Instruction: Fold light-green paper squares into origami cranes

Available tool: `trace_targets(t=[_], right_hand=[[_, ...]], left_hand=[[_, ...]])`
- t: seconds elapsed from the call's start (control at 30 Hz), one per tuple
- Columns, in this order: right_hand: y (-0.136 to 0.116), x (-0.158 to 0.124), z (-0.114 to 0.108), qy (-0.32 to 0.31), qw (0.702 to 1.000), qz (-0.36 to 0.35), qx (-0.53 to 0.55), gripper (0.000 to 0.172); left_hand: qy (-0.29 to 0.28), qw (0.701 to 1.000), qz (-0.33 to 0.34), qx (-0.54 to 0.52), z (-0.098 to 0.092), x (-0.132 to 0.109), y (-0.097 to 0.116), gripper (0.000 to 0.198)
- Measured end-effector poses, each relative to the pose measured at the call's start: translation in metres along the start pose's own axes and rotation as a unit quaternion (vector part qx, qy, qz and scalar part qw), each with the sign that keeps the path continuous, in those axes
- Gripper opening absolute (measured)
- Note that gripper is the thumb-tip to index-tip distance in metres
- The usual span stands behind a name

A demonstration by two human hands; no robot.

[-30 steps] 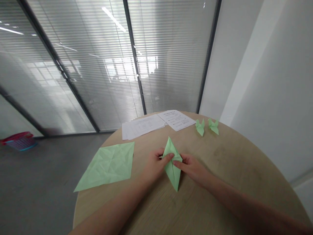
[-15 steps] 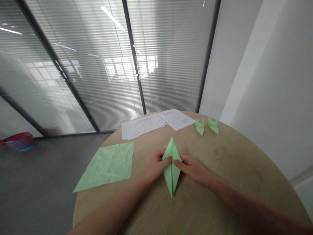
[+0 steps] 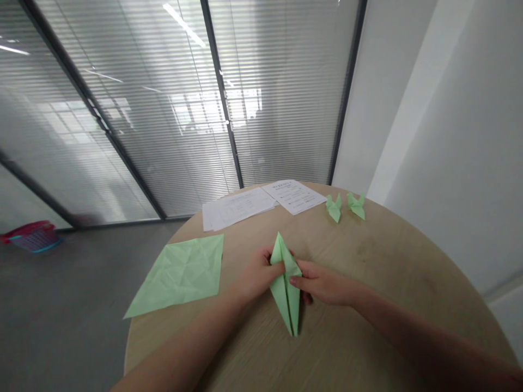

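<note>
A pale green origami piece (image 3: 286, 283), folded into a long narrow kite shape with sharp points at both ends, lies lengthwise on the round wooden desk (image 3: 388, 283), near its middle.

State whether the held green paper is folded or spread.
Folded: the green paper forms a narrow pointed diamond, pinched between left hand and right hand.

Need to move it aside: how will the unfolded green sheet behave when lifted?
Likely floppy: the green sheet is one thin, creased layer lying flat on the table. Probably very light, so a push may slide or buckle it.
</note>
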State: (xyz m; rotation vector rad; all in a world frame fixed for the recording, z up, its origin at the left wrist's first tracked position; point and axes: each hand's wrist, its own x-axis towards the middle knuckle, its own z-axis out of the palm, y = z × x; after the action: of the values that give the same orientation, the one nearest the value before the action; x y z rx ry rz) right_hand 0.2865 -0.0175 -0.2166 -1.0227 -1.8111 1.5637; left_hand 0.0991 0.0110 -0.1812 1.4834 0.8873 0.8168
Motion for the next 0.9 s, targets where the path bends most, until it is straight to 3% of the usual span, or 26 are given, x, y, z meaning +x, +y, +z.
trace_targets(t=[0.27, 0.53, 0.7, 0.9], right_hand=[[0.002, 0.001, 0.002, -0.019, 0.999, 0.035, 0.003, 0.024], [0.004, 0.003, 0.004, 0.02, 0.998, 0.059, 0.015, 0.015], [0.0, 0.002, 0.005, 0.033, 0.997, 0.059, 0.021, 0.019], [-0.006, 0.002, 0.011, 0.055, 0.998, 0.033, 0.023, 0.032]], left_hand=[[0.036, 0.998, 0.003, 0.044, 0.001, 0.0, -0.003, 0.035], [0.109, 0.994, 0.003, -0.019, 0.006, -0.003, -0.009, 0.061], [0.077, 0.993, 0.064, 0.066, 0.003, -0.001, -0.003, 0.042], [0.144, 0.978, 0.073, 0.131, 0.0, 0.003, -0.003, 0.049]])
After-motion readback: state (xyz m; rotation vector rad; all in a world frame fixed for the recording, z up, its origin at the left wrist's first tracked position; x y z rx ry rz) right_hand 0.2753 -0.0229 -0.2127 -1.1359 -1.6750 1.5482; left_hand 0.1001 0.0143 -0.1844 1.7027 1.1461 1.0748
